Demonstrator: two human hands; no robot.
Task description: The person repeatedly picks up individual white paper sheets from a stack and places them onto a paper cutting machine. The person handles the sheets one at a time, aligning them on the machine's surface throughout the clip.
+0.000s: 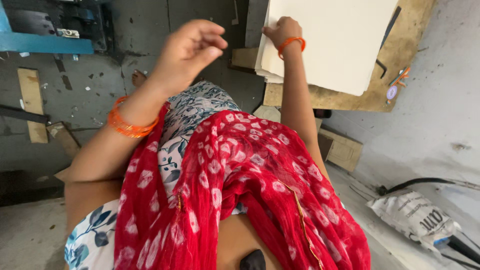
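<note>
Item, bottom centre of the frame: red scarf [240,200] with white spots, draped over your floral dress [192,107]. Item, upper centre-left: your left hand [187,50], raised in the air, fingers loosely curled, holding nothing; orange bangles [129,125] at the wrist. Item, top centre: your right hand [282,31], fingers resting on the left edge of the stack of cream sheets [330,40]. Stack lies on a brown board [395,65], upper right.
</note>
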